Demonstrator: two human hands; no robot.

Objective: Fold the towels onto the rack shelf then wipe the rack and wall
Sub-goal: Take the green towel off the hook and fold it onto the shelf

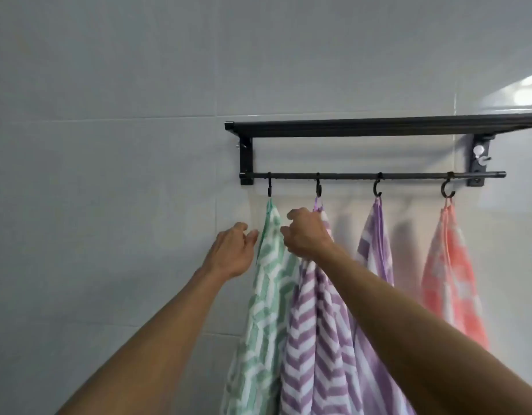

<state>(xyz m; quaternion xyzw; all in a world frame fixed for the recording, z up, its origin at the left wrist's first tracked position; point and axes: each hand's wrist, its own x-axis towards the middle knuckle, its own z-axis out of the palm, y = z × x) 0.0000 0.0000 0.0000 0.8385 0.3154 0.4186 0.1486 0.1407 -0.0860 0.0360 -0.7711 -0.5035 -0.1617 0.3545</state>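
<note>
Tiled wall (109, 145), black rack (378, 128). Left hand (233, 253) loosely spread beside green towel (267, 295); right hand (306, 235) curled, grip unclear.

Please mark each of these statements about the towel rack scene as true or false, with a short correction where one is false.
1. Four towels hang from hooks on the black rail. True.
2. The green towel hangs at the right end of the row. False: it is leftmost; the pink towel is at the right end.
3. Folded towels already lie on the rack shelf. False: none shows on the shelf, and all four towels hang below.
4. The left hand is beside the green towel, on its left side. True.
5. The right hand is raised in front of the pink towel. False: it is at the left purple towel.
</note>
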